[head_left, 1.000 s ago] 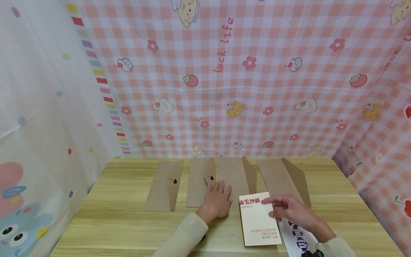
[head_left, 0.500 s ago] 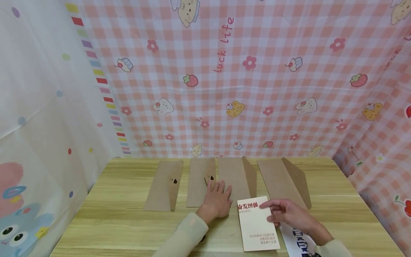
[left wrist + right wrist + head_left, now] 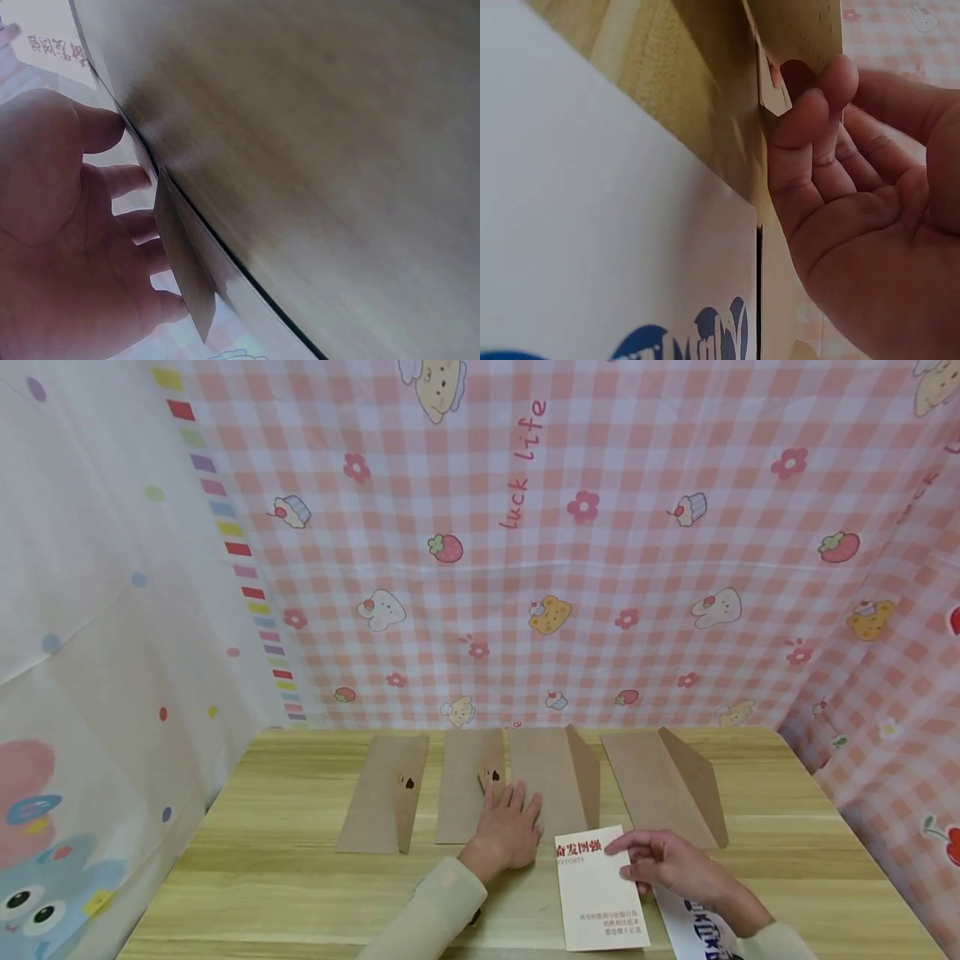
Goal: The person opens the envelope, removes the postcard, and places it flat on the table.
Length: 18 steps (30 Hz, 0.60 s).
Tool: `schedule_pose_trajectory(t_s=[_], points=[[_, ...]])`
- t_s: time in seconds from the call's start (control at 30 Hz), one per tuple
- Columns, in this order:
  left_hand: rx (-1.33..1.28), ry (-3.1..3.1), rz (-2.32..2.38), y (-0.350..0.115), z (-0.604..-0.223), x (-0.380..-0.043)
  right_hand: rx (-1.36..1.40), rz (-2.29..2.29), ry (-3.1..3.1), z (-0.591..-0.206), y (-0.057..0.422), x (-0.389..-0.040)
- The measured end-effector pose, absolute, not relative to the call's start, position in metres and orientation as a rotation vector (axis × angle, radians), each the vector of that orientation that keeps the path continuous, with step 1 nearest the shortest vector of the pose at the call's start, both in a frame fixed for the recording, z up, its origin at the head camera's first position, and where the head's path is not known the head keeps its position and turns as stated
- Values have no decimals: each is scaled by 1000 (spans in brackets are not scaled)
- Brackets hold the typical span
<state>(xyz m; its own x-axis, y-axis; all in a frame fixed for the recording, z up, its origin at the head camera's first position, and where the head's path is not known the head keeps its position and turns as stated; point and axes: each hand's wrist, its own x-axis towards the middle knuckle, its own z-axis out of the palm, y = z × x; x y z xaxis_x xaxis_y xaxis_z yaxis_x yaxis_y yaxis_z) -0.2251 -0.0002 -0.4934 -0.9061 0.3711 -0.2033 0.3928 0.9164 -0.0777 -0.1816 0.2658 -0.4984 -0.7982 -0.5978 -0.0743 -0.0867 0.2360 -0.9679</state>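
Observation:
My right hand (image 3: pixel 671 870) pinches the right edge of a cream card (image 3: pixel 600 893) printed with red characters, held near the front of the table. In the right wrist view, bent fingers (image 3: pixel 810 124) grip the card's edge. My left hand (image 3: pixel 506 831) lies palm down with spread fingers, resting at the lower right of the second kraft envelope (image 3: pixel 459 793) and the near left of the third envelope (image 3: pixel 543 777). Seen from the left wrist, a brown flap (image 3: pixel 184 262) sticks up by its fingertips. Beneath the right hand is a white card with dark blue lettering (image 3: pixel 697 927), partly hidden.
Kraft envelopes stand in a row at the back: the leftmost envelope (image 3: pixel 381 793) has its flap folded over, and the rightmost envelope (image 3: pixel 652 785) has its flap spread out. A patterned cloth (image 3: pixel 585 568) hangs behind the wooden table (image 3: pixel 270 860).
My right hand has brought the cream card a little toward me and slightly left, covering less of the rightmost envelope. The left hand has stayed in place.

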Motion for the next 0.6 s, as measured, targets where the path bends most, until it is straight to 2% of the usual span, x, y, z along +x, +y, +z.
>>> schedule_pose_trajectory(t_s=[0.27,0.6], points=[[591,2896,-174,-1,-493,-225,-512,-1518,2156,-499,262,-180],[590,2888,-189,-1,-493,-225,-576,-1474,2217,-504,260,-180]])
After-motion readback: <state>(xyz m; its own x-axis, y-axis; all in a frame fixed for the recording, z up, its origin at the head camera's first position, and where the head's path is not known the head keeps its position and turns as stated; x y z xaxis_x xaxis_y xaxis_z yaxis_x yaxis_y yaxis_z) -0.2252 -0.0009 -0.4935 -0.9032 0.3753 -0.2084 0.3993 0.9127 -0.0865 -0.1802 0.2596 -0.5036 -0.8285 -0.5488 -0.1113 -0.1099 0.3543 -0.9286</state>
